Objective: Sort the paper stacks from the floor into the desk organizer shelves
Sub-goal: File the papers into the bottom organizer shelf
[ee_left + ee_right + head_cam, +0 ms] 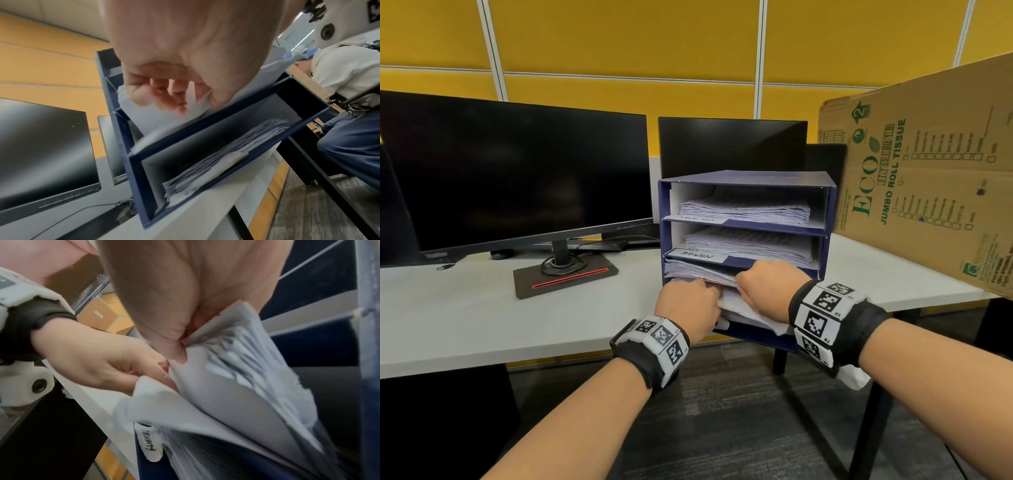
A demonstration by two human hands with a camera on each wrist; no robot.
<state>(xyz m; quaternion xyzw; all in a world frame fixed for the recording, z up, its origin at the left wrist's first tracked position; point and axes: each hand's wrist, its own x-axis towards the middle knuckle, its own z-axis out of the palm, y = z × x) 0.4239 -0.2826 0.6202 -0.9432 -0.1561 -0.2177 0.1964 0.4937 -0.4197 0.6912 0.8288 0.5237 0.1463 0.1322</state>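
Observation:
A blue desk organizer (pixel 832 219) with three shelves stands on the white desk (pixel 465 315). Its top and middle shelves hold paper, and the middle one is labelled ADMIN (pixel 697 255). Both hands are at the bottom shelf, labelled SECURITY (pixel 149 443). My right hand (pixel 767 284) grips the upper part of the paper stack (pixel 236 386) there, thumb under the front edge, lifting it. My left hand (pixel 690 305) pinches the lower sheets (pixel 164 404) just beside it, fingers curled round their edge (pixel 164 97). The stack's front edge (pixel 698 272) sticks out of the shelf.
Two dark monitors (pixel 517 178) (pixel 732 147) stand behind and left of the organizer. A large cardboard tissue box (pixel 928 178) leans close to its right side. The organizer sits at the desk's front edge, over grey carpet (pixel 722 411). Another person (pixel 349 81) sits nearby.

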